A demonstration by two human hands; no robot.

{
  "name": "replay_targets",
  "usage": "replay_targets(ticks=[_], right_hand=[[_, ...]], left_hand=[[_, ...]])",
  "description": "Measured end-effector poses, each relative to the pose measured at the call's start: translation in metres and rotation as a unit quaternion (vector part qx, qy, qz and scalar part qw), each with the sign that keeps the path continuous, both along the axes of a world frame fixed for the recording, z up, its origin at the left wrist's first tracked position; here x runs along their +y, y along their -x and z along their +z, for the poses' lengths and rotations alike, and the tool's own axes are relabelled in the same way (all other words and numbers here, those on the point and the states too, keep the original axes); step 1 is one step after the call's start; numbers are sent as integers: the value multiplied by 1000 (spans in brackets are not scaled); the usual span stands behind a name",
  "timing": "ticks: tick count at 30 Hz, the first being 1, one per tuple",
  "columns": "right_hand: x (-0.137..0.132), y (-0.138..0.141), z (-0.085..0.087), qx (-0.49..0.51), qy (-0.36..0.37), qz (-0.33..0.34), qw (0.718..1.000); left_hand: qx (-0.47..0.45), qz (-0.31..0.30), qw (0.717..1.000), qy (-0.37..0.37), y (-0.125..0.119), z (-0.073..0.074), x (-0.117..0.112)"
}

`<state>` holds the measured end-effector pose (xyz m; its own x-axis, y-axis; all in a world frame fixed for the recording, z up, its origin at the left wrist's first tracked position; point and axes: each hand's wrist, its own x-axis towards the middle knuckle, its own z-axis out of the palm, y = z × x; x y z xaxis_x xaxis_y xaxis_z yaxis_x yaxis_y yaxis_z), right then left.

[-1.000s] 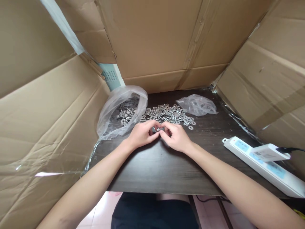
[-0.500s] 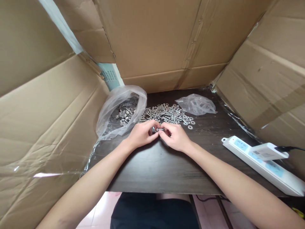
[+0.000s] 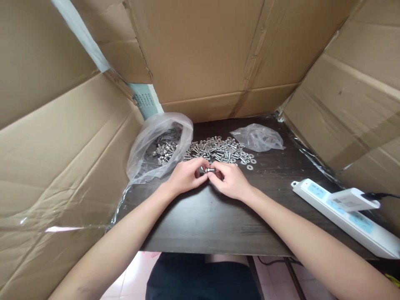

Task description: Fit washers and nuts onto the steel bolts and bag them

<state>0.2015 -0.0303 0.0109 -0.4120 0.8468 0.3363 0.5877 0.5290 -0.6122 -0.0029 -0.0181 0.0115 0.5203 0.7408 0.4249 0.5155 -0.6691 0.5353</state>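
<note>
Between my two hands lies a small silver bolt (image 3: 210,170), roughly level, with what looks like a nut or washer at its left part. My left hand (image 3: 188,175) pinches its left end between thumb and fingers. At the bolt's other end my right hand (image 3: 230,178) is closed, thumb and fingertips around the shank. Just beyond the fingers spreads a pile of loose bolts and washers (image 3: 218,149). A clear plastic bag (image 3: 137,160) holding more metal parts stands open to the left of the pile.
A crumpled clear bag (image 3: 261,138) lies behind the pile on the right. On the right side of the dark table (image 3: 200,225) rests a white power strip (image 3: 346,221) with a plugged-in adapter (image 3: 351,199). Cardboard walls (image 3: 203,54) enclose the back and both sides.
The fingers of my right hand have shifted slightly, and more of the bolt's shank shows between the hands. Everything else stays in place.
</note>
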Motion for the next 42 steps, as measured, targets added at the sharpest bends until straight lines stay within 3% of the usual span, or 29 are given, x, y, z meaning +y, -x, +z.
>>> replay_targets(ticks=[34, 42], right_hand=[[1, 0, 3, 10, -5, 26, 1000], [-2, 1, 3, 8, 6, -5, 1000]], left_hand=[[4, 3, 1000, 0, -1, 0, -1], [0, -1, 1000, -1, 0, 1, 0]])
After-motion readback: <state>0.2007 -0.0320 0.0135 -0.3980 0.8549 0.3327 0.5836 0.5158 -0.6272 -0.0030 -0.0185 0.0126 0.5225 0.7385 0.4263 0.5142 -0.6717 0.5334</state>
